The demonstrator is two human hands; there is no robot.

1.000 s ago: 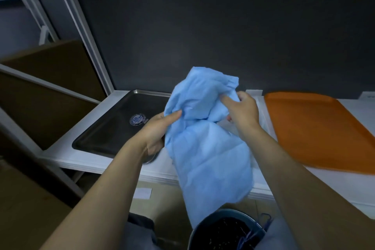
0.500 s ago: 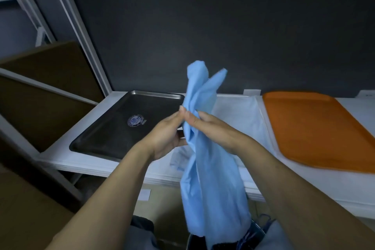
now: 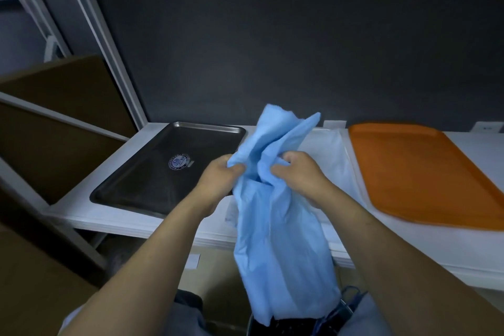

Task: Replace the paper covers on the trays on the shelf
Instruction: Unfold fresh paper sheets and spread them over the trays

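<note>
Both hands, left (image 3: 218, 176) and right (image 3: 298, 174), grip one blue cover (image 3: 275, 199); two trays, black (image 3: 152, 180) and orange (image 3: 425, 172).

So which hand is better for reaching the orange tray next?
Probably the right hand: it is on the side of the orange tray. The left hand is over by the dark tray. Both grip the blue paper now.

My feed is dim and bluish; the dark back wall (image 3: 272, 49) swallows detail. The white shelf (image 3: 76, 213) and blue paper cover (image 3: 281, 226) catch the most light, perhaps from overhead. The frame uprights (image 3: 105, 35) bow at the left edge, and the orange tray (image 3: 425, 172) looks slightly soft.
</note>
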